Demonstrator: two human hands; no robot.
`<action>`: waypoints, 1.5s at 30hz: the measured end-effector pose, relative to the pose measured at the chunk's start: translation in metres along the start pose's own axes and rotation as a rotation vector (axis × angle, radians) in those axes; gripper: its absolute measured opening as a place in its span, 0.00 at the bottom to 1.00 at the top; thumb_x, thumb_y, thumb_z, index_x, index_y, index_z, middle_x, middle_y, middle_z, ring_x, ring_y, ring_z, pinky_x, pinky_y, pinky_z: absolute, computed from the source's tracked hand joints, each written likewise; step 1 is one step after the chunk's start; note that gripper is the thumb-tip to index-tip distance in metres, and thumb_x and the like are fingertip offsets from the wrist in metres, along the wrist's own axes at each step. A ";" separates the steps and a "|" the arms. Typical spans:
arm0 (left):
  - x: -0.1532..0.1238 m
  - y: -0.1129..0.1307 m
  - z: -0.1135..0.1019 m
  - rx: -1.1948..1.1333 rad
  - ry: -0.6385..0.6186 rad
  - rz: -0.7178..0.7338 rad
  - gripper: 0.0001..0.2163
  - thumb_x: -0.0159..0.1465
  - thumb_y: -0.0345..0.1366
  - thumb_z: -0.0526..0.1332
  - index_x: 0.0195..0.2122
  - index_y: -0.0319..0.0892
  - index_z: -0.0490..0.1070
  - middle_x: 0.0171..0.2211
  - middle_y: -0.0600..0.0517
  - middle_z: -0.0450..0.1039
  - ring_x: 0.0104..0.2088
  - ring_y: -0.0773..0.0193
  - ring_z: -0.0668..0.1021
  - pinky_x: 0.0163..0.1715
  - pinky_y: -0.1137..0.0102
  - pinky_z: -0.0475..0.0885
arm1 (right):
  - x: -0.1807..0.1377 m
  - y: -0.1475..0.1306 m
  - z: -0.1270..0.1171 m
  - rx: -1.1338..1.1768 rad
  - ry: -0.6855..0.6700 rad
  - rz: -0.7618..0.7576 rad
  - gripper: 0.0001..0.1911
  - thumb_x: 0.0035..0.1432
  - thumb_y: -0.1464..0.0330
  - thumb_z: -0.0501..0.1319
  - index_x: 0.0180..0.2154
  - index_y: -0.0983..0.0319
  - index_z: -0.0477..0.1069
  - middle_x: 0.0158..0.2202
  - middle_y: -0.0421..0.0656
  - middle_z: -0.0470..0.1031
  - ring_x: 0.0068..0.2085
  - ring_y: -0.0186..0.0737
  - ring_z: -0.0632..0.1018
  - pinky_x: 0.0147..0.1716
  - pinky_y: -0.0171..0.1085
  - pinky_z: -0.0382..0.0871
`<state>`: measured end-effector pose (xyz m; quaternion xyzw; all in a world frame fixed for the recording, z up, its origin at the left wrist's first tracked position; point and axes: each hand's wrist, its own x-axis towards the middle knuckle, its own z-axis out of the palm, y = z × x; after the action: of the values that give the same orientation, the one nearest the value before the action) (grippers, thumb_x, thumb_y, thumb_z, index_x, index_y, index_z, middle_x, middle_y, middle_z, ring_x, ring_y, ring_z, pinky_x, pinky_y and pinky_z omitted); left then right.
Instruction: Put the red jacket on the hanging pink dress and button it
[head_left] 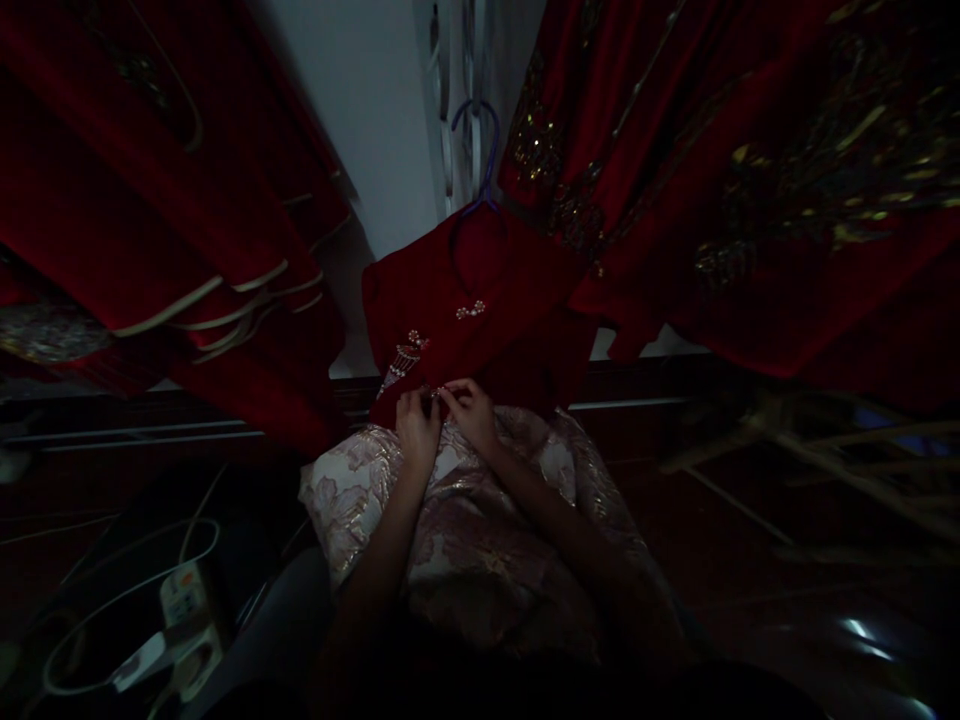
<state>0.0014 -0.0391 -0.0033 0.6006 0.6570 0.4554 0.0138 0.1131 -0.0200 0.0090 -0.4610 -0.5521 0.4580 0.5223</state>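
Observation:
A red sleeveless-looking garment [525, 300] hangs in front of me from a purple hanger [491, 165]. Pearly beaded ornaments [471, 310] and a beaded tassel [405, 358] decorate its front. My left hand [418, 428] pinches the red cloth near the waist, fingers bent. Close beside it, my right hand [469, 412] has thumb and fingertips together at a small shiny beaded ornament [436, 393] between the hands. Pale floral brocade cloth [517, 540] with a metallic sheen spreads below, over my lap and under my forearms. The dim light hides whether it joins the red part.
Red gold-trimmed garments [247, 230] hang at the left, and red sequined ones [675, 180] at the right. A metal chain-like hanging strip [474, 60] holds the hanger. A power strip [187, 610] with a white cable lies lower left. A wooden frame [817, 450] stands right.

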 end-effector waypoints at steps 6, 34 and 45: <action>0.000 -0.004 0.002 -0.009 0.001 0.011 0.09 0.62 0.38 0.58 0.40 0.41 0.74 0.38 0.44 0.74 0.41 0.53 0.74 0.43 0.61 0.69 | -0.001 0.000 -0.002 -0.044 -0.004 -0.037 0.16 0.57 0.55 0.58 0.39 0.59 0.67 0.40 0.42 0.76 0.23 0.29 0.73 0.22 0.30 0.67; -0.003 -0.003 -0.002 -0.358 0.020 -0.184 0.13 0.57 0.40 0.63 0.41 0.42 0.76 0.35 0.50 0.79 0.31 0.66 0.79 0.31 0.73 0.73 | -0.003 0.001 -0.002 -0.245 0.044 -0.213 0.09 0.59 0.62 0.59 0.39 0.59 0.68 0.39 0.43 0.73 0.37 0.36 0.75 0.39 0.35 0.70; -0.003 -0.003 0.002 -0.384 0.011 -0.173 0.11 0.57 0.40 0.62 0.38 0.41 0.76 0.33 0.50 0.78 0.30 0.67 0.78 0.30 0.75 0.72 | -0.002 0.006 -0.002 -0.260 0.076 -0.195 0.09 0.59 0.62 0.59 0.39 0.60 0.68 0.39 0.44 0.73 0.37 0.37 0.75 0.41 0.37 0.70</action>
<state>0.0009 -0.0399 -0.0075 0.5256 0.6074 0.5728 0.1636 0.1151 -0.0206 0.0025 -0.4858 -0.6288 0.3123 0.5206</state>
